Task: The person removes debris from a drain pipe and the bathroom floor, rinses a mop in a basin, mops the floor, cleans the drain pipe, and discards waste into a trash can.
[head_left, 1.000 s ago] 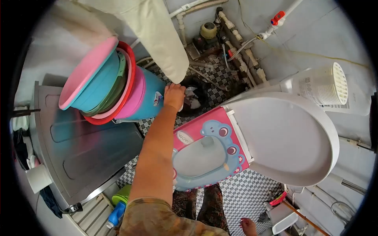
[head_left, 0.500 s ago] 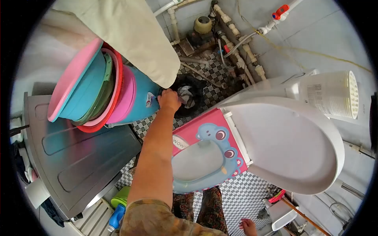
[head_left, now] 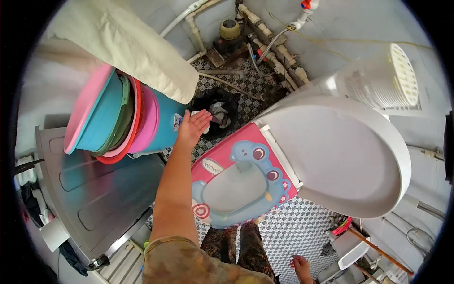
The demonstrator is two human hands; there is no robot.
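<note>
My left hand [head_left: 194,127] is stretched out palm up, its fingers extended over the near edge of a black-bagged bin [head_left: 229,102]. Crumpled grey-white material [head_left: 218,113] lies in the bin. A bit of white shows beside the fingers; I cannot make out whether the hand touches it. Just left of the hand stands a blue tub [head_left: 165,116]. Nearer to me is a toilet seat with a pink and blue cartoon cover [head_left: 227,218], its white lid [head_left: 340,156] raised. Low at the right, my right hand [head_left: 300,266] hangs with loosely bent fingers, holding nothing visible.
Stacked basins [head_left: 101,113] lean at the left above a grey panelled surface [head_left: 94,189]. Pale cloth [head_left: 137,47] hangs over them. Pipes [head_left: 279,66] and a small pump [head_left: 230,31] line the back corner. A white perforated container [head_left: 383,78] stands at the right.
My left hand has turned from a closed, palm-down pose by the bin to an open, palm-up one. The view has shifted, and my right hand stays low at the right.
</note>
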